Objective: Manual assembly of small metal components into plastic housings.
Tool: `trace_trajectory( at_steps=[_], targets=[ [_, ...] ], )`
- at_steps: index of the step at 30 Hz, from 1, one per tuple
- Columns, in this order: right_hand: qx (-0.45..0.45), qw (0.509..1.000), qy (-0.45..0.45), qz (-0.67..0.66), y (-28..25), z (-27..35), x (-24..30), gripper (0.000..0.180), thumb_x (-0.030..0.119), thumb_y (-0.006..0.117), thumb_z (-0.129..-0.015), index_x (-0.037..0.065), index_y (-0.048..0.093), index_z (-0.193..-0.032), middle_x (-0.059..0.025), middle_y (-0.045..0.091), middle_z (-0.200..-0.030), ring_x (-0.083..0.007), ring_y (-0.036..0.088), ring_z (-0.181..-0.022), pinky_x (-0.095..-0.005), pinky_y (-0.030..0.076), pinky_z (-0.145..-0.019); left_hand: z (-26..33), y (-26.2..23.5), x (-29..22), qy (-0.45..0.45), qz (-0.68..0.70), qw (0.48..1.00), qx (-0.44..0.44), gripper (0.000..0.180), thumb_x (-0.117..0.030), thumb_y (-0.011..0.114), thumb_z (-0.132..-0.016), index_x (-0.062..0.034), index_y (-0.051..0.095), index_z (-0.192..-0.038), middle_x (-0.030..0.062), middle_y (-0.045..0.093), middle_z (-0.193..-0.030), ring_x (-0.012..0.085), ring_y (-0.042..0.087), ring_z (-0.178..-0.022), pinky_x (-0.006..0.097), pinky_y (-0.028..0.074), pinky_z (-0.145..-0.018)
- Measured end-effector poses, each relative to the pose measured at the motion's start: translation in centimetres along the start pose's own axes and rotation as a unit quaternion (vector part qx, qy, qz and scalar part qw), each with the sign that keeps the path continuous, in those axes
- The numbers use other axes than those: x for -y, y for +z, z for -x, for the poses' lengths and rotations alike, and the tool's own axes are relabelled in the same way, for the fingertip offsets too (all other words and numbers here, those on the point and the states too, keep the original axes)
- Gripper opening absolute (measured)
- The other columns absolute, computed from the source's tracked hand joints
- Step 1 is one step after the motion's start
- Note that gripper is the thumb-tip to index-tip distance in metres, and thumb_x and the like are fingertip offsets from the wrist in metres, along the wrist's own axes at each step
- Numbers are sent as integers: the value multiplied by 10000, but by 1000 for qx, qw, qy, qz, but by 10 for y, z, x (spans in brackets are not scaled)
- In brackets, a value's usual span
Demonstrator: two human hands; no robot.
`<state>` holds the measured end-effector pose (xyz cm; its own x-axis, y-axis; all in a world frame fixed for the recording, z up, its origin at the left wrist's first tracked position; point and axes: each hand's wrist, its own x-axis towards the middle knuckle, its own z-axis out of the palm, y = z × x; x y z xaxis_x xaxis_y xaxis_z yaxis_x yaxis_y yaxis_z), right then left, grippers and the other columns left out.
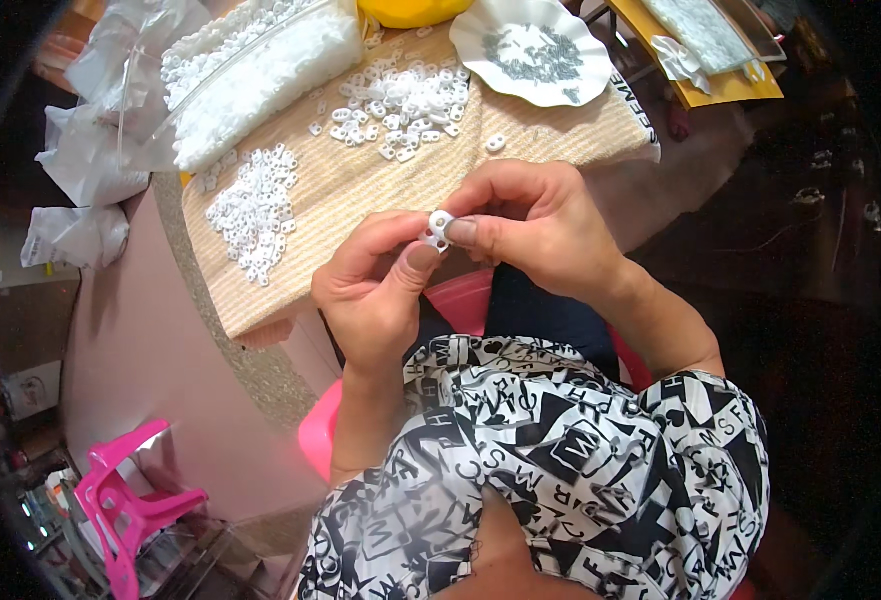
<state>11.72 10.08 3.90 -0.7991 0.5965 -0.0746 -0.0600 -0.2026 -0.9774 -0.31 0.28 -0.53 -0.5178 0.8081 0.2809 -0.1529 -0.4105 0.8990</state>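
Note:
Both hands meet in front of my body, just off the near edge of a cloth-covered table (361, 190). Between the fingertips is a small white plastic piece with round holes (441, 219). My left hand (369, 285) pinches its lower left side with thumb and forefinger. On the other side, my right hand (551, 225) presses thumb and fingers against it. The fingers partly cover the piece, so I cannot tell whether it is one part or two joined. One loose two-holed white piece (496, 143) lies on the cloth beyond my right hand.
Similar white pieces form a left heap (254, 210) and a middle heap (411, 100). A clear bin (271, 90) of white parts stands behind. A scalloped white plate (476, 35) holds small grey bits. Plastic bags (91, 160) sit far left; a pink stool (121, 500) stands lower left.

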Motion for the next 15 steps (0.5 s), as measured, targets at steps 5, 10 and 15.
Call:
trace_trajectory(
  at_steps=[5,10,15],
  targets=[
    [22,999,21,-27,-2,1,-3,83,7,612,-758,-32,588,-827,-35,581,-715,-60,531,-605,-171,428,-517,2,0,1,-16,71,997,17,306,-112,664,-741,66,576,-974,91,569,-890,124,524,-789,213,417,-694],
    [44,999,-11,-27,-1,5,-2,92,-30,615,-739,-39,583,-825,-44,578,-727,-69,530,-611,-184,431,-526,-1,-5,6,54,45,994,79,315,-150,675,-731,44,587,-963,102,556,-861,152,513,-773,228,403,-667],
    [59,998,-38,-4,1,9,-3,90,-48,615,-731,-47,573,-811,-51,574,-735,-70,527,-614,-192,434,-533,-3,-1,12,119,76,985,99,254,-130,682,-720,24,585,-898,105,546,-798,179,505,-729,257,398,-629]
  ],
)
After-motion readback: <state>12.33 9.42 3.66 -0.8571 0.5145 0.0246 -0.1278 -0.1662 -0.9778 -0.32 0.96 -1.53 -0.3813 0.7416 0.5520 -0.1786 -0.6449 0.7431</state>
